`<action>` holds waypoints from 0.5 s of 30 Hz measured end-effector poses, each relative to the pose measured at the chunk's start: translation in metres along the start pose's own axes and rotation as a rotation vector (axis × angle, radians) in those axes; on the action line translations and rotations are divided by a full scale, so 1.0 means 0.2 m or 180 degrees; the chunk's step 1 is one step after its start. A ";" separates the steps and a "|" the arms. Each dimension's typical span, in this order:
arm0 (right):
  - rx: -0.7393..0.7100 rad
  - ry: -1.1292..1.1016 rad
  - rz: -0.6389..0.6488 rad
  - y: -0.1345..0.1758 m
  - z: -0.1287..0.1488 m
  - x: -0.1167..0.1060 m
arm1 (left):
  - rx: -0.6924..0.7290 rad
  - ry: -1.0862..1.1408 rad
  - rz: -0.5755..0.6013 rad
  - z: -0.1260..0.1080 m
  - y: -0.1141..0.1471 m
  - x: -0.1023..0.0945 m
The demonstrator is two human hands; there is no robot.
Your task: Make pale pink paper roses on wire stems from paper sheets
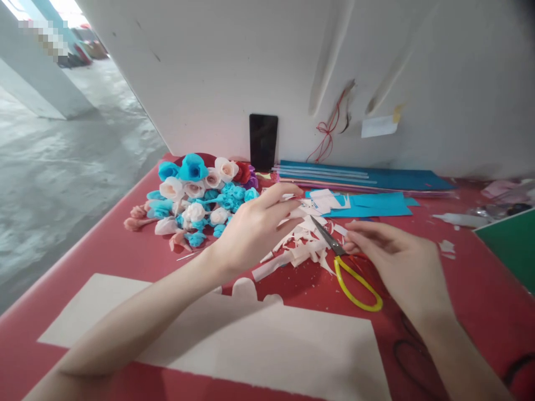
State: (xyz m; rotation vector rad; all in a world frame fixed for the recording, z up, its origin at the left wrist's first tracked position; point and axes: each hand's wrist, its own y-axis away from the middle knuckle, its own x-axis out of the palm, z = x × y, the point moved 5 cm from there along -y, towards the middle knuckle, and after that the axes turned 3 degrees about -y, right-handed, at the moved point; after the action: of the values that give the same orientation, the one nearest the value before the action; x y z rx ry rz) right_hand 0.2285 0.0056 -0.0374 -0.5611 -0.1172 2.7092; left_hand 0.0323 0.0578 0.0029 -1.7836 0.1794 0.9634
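Our left hand [259,218] hangs half-open by paper scraps [307,252]; right hand [403,264] curls beside scissors [339,252], grip unclear; we should mind blades [324,233].

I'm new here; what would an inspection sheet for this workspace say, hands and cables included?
Surface: red tabletop, partly covered.
Job's things: yellow-handled scissors; pale sheet lying across the near side.
Clutter: loose paper scraps mid-table; artificial flowers heaped on the left.
Hands: left hand above the scraps; right hand at the scissors, grip unclear.
Cables: dark loops at lower right, too unclear to identify.
Surroundings: black phone-like slab against a pale panel; grey floor beyond.
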 end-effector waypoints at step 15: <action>-0.1914 0.1548 0.0187 0.15 0.16 0.05 | -0.0190 0.0850 -0.0486 -0.04 -0.05 -0.12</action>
State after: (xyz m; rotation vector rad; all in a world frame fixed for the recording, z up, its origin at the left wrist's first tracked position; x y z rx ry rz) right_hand 0.1964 -0.0185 -0.0160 -1.3864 -0.8024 2.4780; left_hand 0.0256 0.0484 0.0259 -1.9475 0.1806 0.6263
